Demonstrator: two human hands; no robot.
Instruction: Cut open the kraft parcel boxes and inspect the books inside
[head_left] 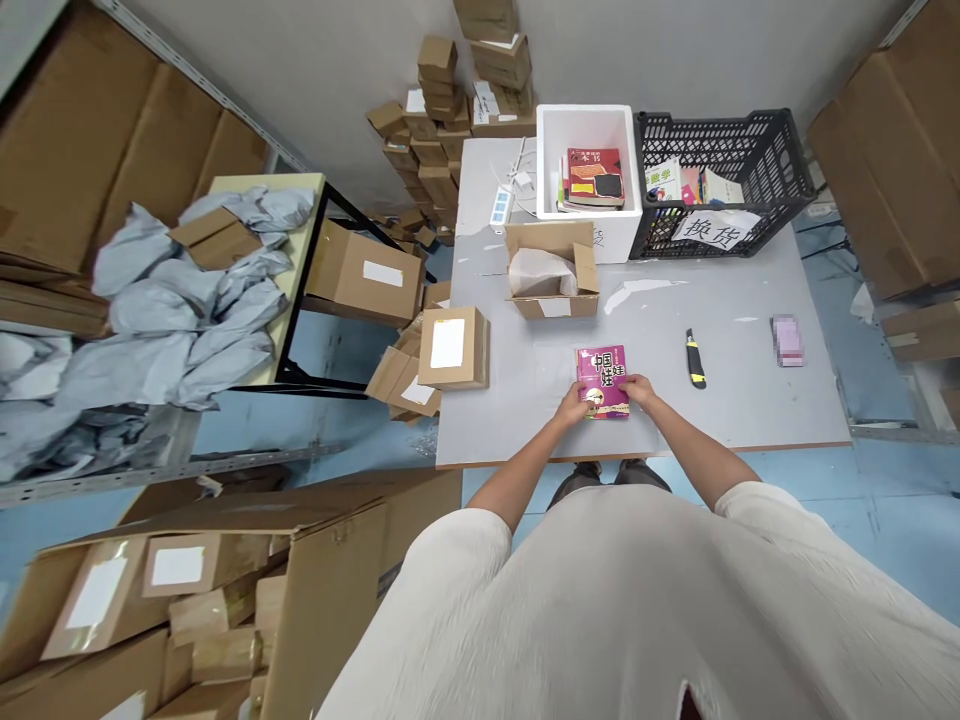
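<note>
A small stack of books with a purple cover (604,372) lies near the front edge of the table, between my hands. My left hand (574,406) grips its lower left side, and my right hand (638,390) closes on its right side. Part of another colourful cover peeks out at the bottom. Beyond the books stands an open cardboard box (553,303) with whitish wrapping inside. To the right lies a box cutter (695,360) with a black and yellow handle.
A white foam bin (586,122) and a black crate (774,190), both holding books, stand at the back of the grey table (517,425). A taped carton (472,350) sits at its left edge. Grey parcels (187,320) fill the left shelf; a large carton (337,590) stands behind left.
</note>
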